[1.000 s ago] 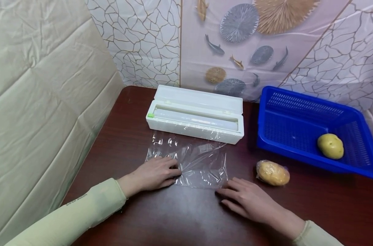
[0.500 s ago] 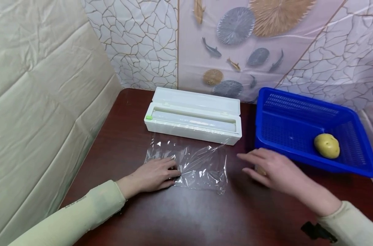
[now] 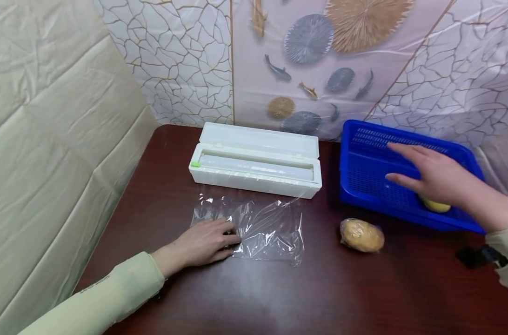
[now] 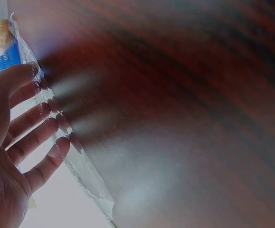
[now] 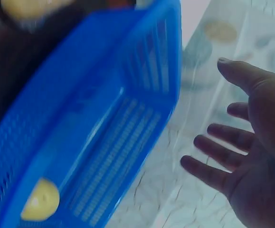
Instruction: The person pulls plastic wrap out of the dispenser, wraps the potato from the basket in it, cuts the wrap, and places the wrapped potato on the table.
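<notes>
My left hand (image 3: pixel 205 242) rests on the left part of a clear sheet of plastic wrap (image 3: pixel 270 232) lying on the table. In the left wrist view its fingertips touch the film's edge. The wrap comes out of a white dispenser box (image 3: pixel 256 184), whose lid stands back and whose roll (image 3: pixel 254 166) shows inside. My right hand (image 3: pixel 438 174) hovers over the blue basket (image 3: pixel 363 195), fingers spread and holding nothing. Below it a yellow potato (image 3: pixel 436 204) lies in the basket, partly hidden by the hand. The right wrist view shows the potato (image 5: pixel 41 200) away from the fingers.
A film-wrapped potato (image 3: pixel 362 235) lies on the table in front of the basket. A green slider (image 3: pixel 195 164) sits at the dispenser's left end. Patterned cloth (image 3: pixel 187 60) hangs behind the table, and a beige cloth wall (image 3: pixel 70 116) borders the left.
My right hand has left the wrap's right corner, passed over the wrapped potato and risen rightward over the basket. The left hand stays on the wrap. The head view has shifted slightly.
</notes>
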A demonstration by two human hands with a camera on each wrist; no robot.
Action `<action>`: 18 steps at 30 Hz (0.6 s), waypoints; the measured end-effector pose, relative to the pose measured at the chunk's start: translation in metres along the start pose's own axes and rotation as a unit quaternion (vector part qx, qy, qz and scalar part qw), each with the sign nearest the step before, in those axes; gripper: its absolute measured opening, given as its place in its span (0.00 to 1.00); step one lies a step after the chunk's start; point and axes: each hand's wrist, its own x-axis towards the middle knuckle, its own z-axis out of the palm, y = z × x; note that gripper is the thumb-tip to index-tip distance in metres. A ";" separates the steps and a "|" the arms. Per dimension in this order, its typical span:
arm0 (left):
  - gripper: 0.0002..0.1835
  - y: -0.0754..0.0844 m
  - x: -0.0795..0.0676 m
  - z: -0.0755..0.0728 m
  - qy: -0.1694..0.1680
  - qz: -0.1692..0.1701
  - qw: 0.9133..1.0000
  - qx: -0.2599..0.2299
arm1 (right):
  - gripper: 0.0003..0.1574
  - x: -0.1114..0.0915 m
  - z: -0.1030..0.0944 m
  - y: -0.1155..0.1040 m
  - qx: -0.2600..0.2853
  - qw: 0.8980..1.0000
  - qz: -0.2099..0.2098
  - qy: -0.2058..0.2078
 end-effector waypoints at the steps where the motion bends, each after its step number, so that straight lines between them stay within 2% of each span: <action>1: 0.17 0.000 -0.001 0.000 0.001 0.000 1.000 -0.001 | 0.50 0.002 -0.003 0.007 -0.005 1.000 0.020 -0.021; 4: 0.17 0.001 -0.003 0.000 0.003 -0.001 1.000 -0.002 | 0.55 0.007 -0.010 0.028 -0.019 0.994 0.065 -0.083; 7: 0.17 0.002 -0.004 0.000 0.005 -0.003 1.000 -0.003 | 0.58 0.011 -0.011 0.048 -0.020 0.987 0.091 -0.128; 14: 0.17 0.004 -0.005 0.002 0.002 -0.007 1.000 -0.007 | 0.64 0.011 -0.001 0.088 0.006 0.968 0.146 -0.202; 18: 0.16 0.004 -0.005 0.002 0.000 -0.009 1.000 -0.009 | 0.66 0.007 0.007 0.105 0.034 0.958 0.168 -0.230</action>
